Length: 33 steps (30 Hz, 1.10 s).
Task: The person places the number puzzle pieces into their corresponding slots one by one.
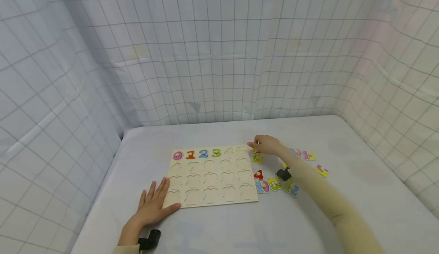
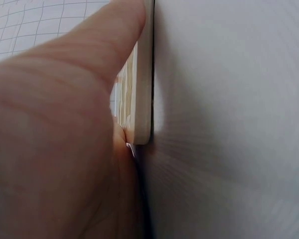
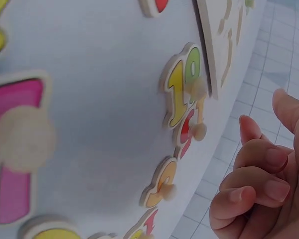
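Fingers loosely curled and gripping nothing, the right hand [image 1: 266,144] hovers just past the upper right corner of the puzzle board [image 1: 211,176], right of frame centre in the head view. The right wrist view shows the fingertips [image 3: 252,130] bent inward, apart from the nearest loose number pieces [image 3: 183,89], with none pinched between them. At lower left of the frame, the left hand [image 1: 153,203] lies flat with fingers straight and spread, thumb and palm pressing the board's near left corner; the left wrist view shows the thumb [image 2: 114,35] laid against the wooden edge [image 2: 144,74].

The board sits on the white table [image 1: 360,162], slightly left of centre. Its top row holds four seated numbers: a pink 0 [image 1: 177,155], an orange 1 [image 1: 190,154], a blue 2 [image 1: 203,153] and a green 3 [image 1: 215,153]. Every other recess appears empty, including the two at the right end of that row and the three rows below.

To the right of the board, scattered pieces wait on the table, among them a red 4 [image 1: 258,175] near the board's right edge, with further numbers beyond the sleeve [image 1: 329,196]. By this count the work looks barely begun: four pieces in, most of the board unfilled.
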Each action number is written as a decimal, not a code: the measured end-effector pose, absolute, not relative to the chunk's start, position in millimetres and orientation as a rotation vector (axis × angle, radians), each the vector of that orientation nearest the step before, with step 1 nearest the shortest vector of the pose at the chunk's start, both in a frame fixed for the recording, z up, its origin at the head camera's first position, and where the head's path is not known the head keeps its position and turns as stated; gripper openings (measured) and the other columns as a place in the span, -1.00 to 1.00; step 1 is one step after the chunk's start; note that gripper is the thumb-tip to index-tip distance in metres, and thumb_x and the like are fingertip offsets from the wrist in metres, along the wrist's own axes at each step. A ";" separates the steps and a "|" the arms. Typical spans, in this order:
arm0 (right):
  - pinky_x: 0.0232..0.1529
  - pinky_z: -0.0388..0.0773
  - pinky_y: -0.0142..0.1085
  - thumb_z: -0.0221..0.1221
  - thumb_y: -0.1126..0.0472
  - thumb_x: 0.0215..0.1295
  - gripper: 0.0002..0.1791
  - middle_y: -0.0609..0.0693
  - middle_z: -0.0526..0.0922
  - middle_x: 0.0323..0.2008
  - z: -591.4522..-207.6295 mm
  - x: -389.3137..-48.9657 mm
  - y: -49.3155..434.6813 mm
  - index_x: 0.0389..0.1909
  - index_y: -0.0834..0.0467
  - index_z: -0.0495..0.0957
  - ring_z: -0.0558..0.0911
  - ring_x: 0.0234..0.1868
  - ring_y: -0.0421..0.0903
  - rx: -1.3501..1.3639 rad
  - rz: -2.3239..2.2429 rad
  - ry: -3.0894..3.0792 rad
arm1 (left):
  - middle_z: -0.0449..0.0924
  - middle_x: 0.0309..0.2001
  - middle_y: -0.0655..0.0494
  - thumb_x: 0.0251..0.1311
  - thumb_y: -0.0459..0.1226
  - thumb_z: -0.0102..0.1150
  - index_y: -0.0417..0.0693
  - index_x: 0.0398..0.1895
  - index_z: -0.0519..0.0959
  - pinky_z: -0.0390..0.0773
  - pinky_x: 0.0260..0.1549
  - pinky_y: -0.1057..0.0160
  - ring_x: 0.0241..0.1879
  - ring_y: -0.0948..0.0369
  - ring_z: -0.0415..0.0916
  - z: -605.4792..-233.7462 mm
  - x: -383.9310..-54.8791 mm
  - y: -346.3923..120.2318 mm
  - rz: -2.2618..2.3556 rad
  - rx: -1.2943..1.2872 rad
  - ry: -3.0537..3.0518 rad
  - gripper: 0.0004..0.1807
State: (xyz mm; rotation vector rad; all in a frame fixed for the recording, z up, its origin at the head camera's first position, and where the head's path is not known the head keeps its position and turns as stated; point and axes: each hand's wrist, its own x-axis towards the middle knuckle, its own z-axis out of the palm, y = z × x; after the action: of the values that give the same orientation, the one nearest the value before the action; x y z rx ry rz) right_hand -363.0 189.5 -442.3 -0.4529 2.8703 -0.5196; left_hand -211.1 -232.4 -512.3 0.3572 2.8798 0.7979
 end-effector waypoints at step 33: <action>-0.61 0.19 -0.38 0.18 -0.10 0.28 -0.66 -0.19 0.37 -0.69 -469.0 -292.5 200.0 -0.56 -0.01 0.41 0.35 -0.65 -0.25 -0.613 -0.515 2.705 | -0.18 0.48 -0.17 0.06 0.35 0.05 -0.23 0.49 -0.10 -0.56 0.21 -0.24 0.42 -0.16 -0.49 -517.3 -212.2 -234.2 0.786 0.356 2.893 0.15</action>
State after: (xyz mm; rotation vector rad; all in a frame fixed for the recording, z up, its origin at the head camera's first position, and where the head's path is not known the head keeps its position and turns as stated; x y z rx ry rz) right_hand -292.5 200.0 -469.0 -0.6133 2.7047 -0.5153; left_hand -212.2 -234.2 -517.3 0.3560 2.8927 0.7859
